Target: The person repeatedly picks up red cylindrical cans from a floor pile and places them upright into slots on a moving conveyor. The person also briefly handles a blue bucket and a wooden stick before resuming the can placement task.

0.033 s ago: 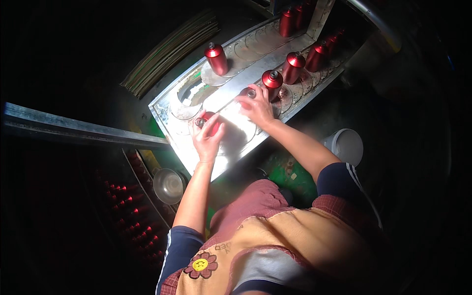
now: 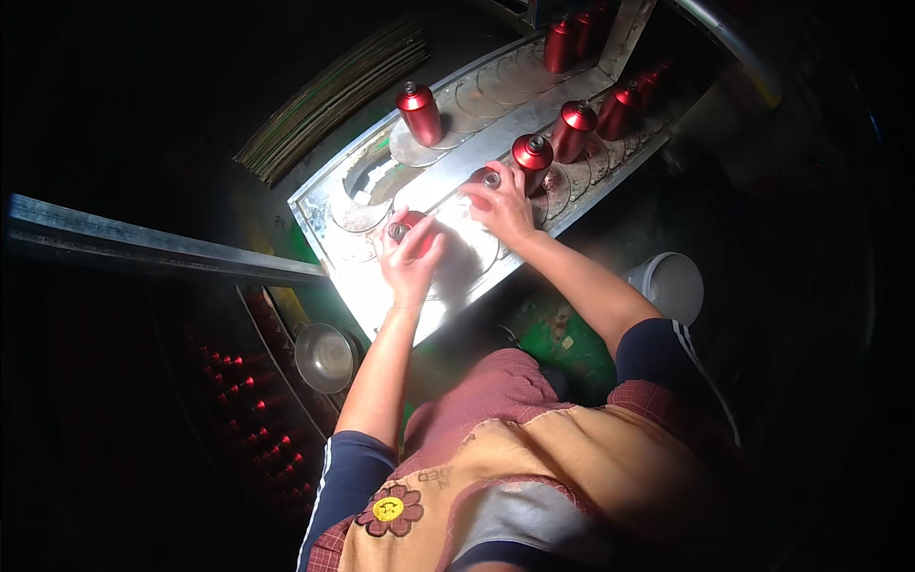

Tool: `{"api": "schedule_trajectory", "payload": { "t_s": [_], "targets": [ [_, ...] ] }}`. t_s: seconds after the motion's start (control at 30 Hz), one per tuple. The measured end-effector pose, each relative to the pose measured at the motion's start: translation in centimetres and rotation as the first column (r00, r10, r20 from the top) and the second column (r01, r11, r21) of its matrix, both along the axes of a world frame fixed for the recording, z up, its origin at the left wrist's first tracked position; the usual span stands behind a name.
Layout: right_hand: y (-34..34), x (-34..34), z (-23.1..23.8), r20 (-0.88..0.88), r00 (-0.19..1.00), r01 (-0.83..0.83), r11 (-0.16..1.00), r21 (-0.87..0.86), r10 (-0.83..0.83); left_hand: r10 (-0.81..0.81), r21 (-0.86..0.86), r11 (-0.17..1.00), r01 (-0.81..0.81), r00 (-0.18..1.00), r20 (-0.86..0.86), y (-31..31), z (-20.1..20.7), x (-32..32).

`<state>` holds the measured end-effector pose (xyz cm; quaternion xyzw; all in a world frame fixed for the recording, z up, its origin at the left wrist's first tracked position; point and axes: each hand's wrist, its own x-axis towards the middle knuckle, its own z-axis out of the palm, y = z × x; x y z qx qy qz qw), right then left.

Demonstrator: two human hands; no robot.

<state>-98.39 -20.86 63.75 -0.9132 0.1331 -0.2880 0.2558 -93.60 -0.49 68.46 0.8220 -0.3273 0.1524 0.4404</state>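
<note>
My left hand is closed around a red metallic bottle with a bare threaded neck, over the brightly lit near end of a conveyor. To its right my right hand grips a second red bottle by its upper part. Fingers cover much of both bottles, and glare washes out their bases. Just beyond my right hand stands another red bottle, upright on the near track. Whether my fingertips touch that one, I cannot tell.
More red bottles continue up the near track; one bottle stands on the far track. A metal bar crosses at left. Below it are a steel bowl and rows of red bottles. A white bucket sits at right.
My left hand and its bottle have shifted slightly right. The near-track bottles and my right hand have also moved a little to the right; the far-track bottle looks unmoved.
</note>
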Motion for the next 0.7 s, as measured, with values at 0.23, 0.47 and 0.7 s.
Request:
{"api": "schedule_trajectory", "payload": {
  "t_s": [0.23,0.47,0.7],
  "targets": [
    [-2.4,-1.4,0.0,-0.110,0.989,0.102,0.995,-0.004,-0.102,-0.099,0.110,0.985,0.132,0.959,-0.265,-5.0,-4.7,-2.6],
    [0.6,-6.6,5.3,0.274,0.959,0.145,0.960,-0.239,-0.076,-0.259,-0.341,0.921,0.187,0.949,-0.179,7.2,-5.3,-7.2],
    [30.1,-11.3,3.3,0.260,0.819,-0.543,0.837,0.063,0.511,0.228,-0.171,0.777,-0.606,0.524,-0.821,43.3,-18.6,-21.4]
  ]
}}
